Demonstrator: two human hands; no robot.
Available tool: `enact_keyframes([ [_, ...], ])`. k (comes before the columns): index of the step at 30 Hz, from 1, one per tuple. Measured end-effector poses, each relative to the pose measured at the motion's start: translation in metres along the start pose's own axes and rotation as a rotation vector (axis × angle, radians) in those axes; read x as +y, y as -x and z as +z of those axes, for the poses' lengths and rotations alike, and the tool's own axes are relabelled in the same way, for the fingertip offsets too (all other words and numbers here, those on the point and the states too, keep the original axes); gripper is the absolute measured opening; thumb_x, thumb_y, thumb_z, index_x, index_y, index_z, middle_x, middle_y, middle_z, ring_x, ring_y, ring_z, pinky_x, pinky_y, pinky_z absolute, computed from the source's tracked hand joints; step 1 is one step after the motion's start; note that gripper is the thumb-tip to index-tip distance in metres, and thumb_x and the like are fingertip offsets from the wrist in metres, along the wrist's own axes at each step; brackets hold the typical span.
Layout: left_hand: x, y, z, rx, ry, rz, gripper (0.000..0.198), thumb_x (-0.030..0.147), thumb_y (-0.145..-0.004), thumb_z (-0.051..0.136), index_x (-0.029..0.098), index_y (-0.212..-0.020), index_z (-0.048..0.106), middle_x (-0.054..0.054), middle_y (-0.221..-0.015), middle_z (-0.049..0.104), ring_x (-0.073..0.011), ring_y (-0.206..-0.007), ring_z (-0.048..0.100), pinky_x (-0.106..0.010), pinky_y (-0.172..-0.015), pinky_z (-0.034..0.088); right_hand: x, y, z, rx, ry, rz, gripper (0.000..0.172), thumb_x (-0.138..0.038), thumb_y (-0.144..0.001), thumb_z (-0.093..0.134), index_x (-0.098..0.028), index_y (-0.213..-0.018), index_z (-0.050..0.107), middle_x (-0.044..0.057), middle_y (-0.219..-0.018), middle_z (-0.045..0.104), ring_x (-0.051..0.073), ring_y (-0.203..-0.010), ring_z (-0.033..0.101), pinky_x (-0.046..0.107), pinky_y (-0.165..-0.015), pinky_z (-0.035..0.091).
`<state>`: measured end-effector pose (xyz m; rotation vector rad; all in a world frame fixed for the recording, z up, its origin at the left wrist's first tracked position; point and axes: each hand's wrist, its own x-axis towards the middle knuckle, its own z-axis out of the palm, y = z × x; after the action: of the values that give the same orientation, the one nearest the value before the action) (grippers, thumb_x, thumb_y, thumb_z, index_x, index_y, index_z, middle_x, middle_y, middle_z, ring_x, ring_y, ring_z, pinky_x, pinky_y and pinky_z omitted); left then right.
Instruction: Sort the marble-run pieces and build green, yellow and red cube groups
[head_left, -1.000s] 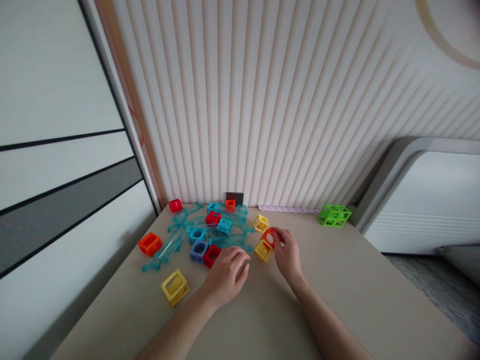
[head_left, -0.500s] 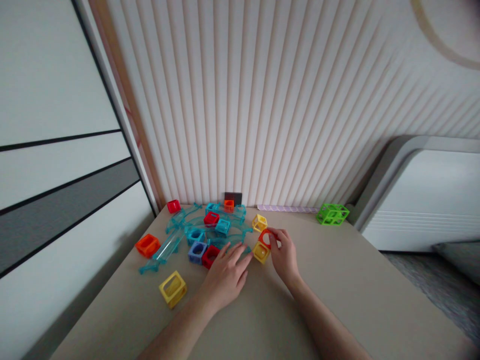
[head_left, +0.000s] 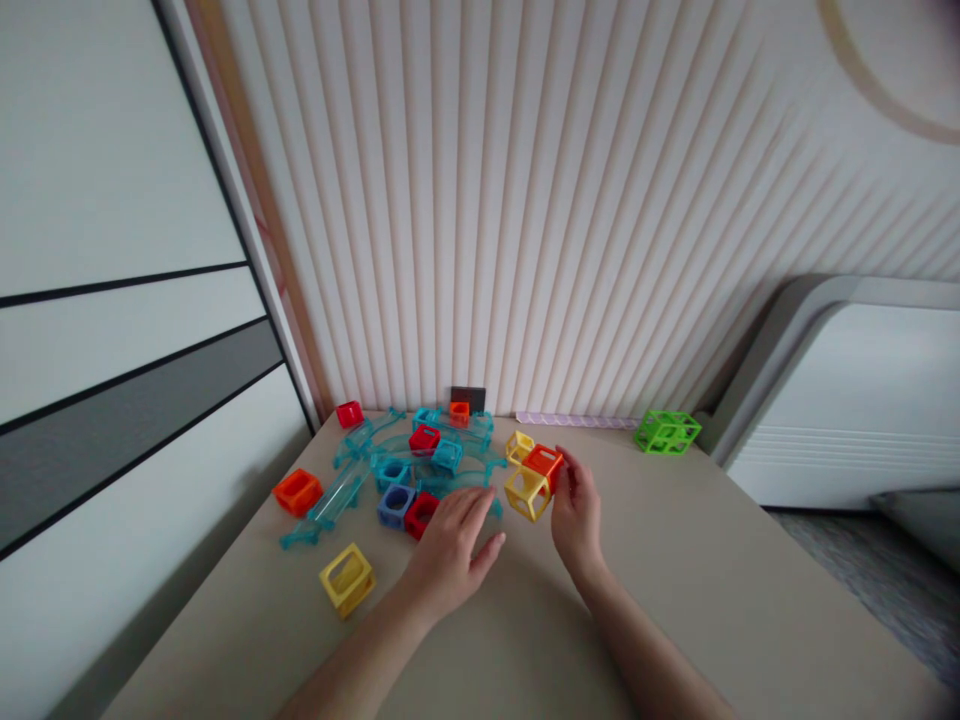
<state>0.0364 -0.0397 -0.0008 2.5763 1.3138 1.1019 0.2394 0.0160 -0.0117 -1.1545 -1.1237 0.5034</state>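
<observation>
My right hand [head_left: 577,508] grips an orange-red cube block [head_left: 544,462] at its right side. Joined to that block is a yellow cube block [head_left: 528,493] with open faces. Another yellow cube [head_left: 519,447] stands just behind the pair. My left hand [head_left: 455,543] is open and empty, its fingers extended and thumb apart. Beyond its fingers lies a red cube block [head_left: 421,513], partly covered by the hand, beside a blue-violet cube block [head_left: 396,506].
Clear teal track pieces [head_left: 337,500] are heaped with red and teal cubes at the back left. An orange block [head_left: 298,491] and a yellow block [head_left: 347,579] lie left. Green frame blocks [head_left: 667,432] stand far right, near a purple strip [head_left: 577,420] along the wall.
My right hand has turned the joined orange-red and yellow blocks, showing different faces, and moved slightly right. My left hand's fingers have drawn closer together, with the thumb apart.
</observation>
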Motion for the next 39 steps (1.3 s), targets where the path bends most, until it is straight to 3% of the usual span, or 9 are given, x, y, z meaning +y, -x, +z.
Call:
enact_keyframes([
  [3,0.001,0.002,-0.001,0.055,0.074,-0.018,0.068,0.041,-0.096,0.059,0.018,-0.154,0.032,-0.018,-0.135,0.062,-0.0303,-0.126,0.061,-0.048,-0.103,0.054,-0.014,0.018,0.008,-0.050,-0.010,-0.104,0.027,-0.036,-0.095,0.052,-0.026,-0.114,0.069,0.008,-0.107,0.065,0.023,-0.097,0.064,0.038,-0.084,0.055],
  [6,0.003,0.003,-0.002,0.079,0.148,-0.030,0.071,0.046,-0.092,0.065,0.019,-0.151,0.037,-0.017,-0.132,0.065,-0.0296,-0.122,0.064,-0.044,-0.101,0.057,-0.022,0.029,0.013,-0.124,-0.040,-0.156,0.023,-0.029,-0.093,0.055,-0.028,-0.112,0.070,0.008,-0.107,0.065,0.024,-0.102,0.064,0.041,-0.088,0.054],
  [10,0.007,0.005,-0.001,0.115,0.201,-0.011,0.057,0.039,-0.093,0.064,0.021,-0.145,0.045,-0.015,-0.129,0.067,-0.0265,-0.120,0.066,-0.039,-0.101,0.057,-0.024,0.029,0.011,-0.122,-0.040,-0.177,0.018,-0.027,-0.092,0.057,-0.027,-0.105,0.070,0.008,-0.105,0.065,0.024,-0.100,0.064,0.041,-0.091,0.053],
  [14,0.006,0.005,0.003,0.124,0.206,-0.003,0.057,0.031,-0.098,0.056,0.021,-0.150,0.036,-0.015,-0.134,0.064,-0.0243,-0.125,0.063,-0.038,-0.103,0.055,-0.023,0.024,0.010,-0.055,-0.086,-0.174,0.013,-0.031,-0.094,0.058,-0.025,-0.101,0.068,0.008,-0.107,0.066,0.023,-0.102,0.064,0.042,-0.094,0.052],
  [17,0.003,0.005,0.006,0.155,0.193,-0.004,0.053,0.026,-0.101,0.050,0.024,-0.151,0.034,-0.014,-0.140,0.060,-0.0237,-0.131,0.058,-0.039,-0.106,0.053,-0.023,0.026,0.013,-0.079,-0.157,-0.104,0.014,-0.036,-0.093,0.061,-0.024,-0.101,0.064,0.009,-0.115,0.067,0.024,-0.106,0.065,0.043,-0.095,0.053],
  [22,-0.001,0.002,0.004,0.242,0.189,-0.052,0.042,0.017,-0.103,0.040,0.026,-0.144,0.044,-0.013,-0.143,0.056,-0.0230,-0.136,0.053,-0.039,-0.109,0.050,-0.028,0.037,0.015,-0.219,-0.250,0.009,0.029,-0.046,-0.095,0.060,-0.026,-0.115,0.059,0.011,-0.123,0.067,0.024,-0.108,0.067,0.041,-0.093,0.055],
  [29,-0.001,-0.002,0.000,0.223,0.208,-0.101,0.048,0.021,-0.100,0.049,0.028,-0.147,0.040,-0.014,-0.145,0.051,-0.0268,-0.138,0.051,-0.044,-0.110,0.049,-0.026,0.042,0.014,-0.316,-0.291,0.087,0.027,-0.051,-0.098,0.054,-0.025,-0.105,0.058,0.007,-0.111,0.070,0.023,-0.103,0.067,0.040,-0.092,0.056],
  [34,-0.005,-0.001,0.000,0.244,0.234,-0.160,0.041,0.016,-0.100,0.045,0.029,-0.139,0.047,-0.011,-0.134,0.059,-0.0252,-0.129,0.058,-0.045,-0.106,0.052,-0.032,0.040,0.019,-0.315,-0.290,0.136,0.032,-0.055,-0.092,0.061,-0.024,-0.100,0.058,0.007,-0.099,0.073,0.022,-0.085,0.069,0.037,-0.077,0.060],
  [39,-0.007,-0.001,-0.002,0.249,0.246,-0.211,0.035,0.022,-0.099,0.048,0.024,-0.134,0.051,-0.013,-0.132,0.062,-0.0256,-0.125,0.060,-0.045,-0.105,0.052,-0.035,0.033,0.017,-0.443,-0.393,0.382,0.043,-0.054,-0.086,0.070,-0.023,-0.113,0.057,0.006,-0.093,0.076,0.022,-0.072,0.072,0.038,-0.066,0.061],
])
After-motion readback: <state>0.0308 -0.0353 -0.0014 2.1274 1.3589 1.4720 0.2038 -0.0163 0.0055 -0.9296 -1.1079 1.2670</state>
